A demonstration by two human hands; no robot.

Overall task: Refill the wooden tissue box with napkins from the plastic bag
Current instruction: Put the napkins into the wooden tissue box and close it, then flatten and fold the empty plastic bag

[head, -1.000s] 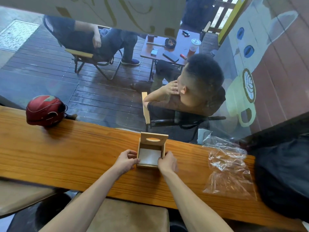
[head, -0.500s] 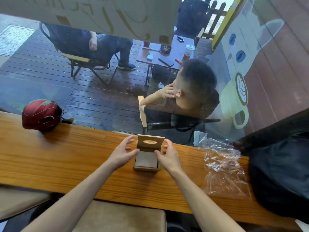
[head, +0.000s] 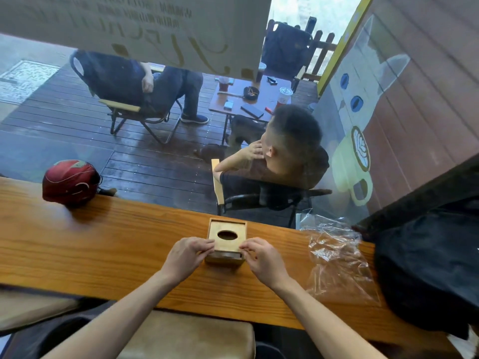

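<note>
Head view looks down on a long wooden counter with the wooden tissue box standing on it, the landmark for everything else. Its sliding lid, with an oval slot cut in the middle, lies flat across the top and is nearly closed; a narrow dark gap shows at the near edge of the box, under the lid's near end. No napkins can be seen through the slot, which looks dark. The left hand sits at the box's near-left corner, fingers curled together with the tips pinched on the near-left edge of the lid. The right hand mirrors it at the near-right corner, its fingers bunched and their tips pressed on the near-right edge of the lid. Both forearms reach in from the near side of the counter. To the right of the box, apart from it, a clear plastic bag lies crumpled and flattened on the counter; whether anything is left inside cannot be told. Farther right of the box, past the bag, a black bag rests on the counter end. Well to the left of the box, at the counter's far edge, sits a red helmet. Beyond the box, through the window glass, a person sits in a chair on a dark wooden deck.
</note>
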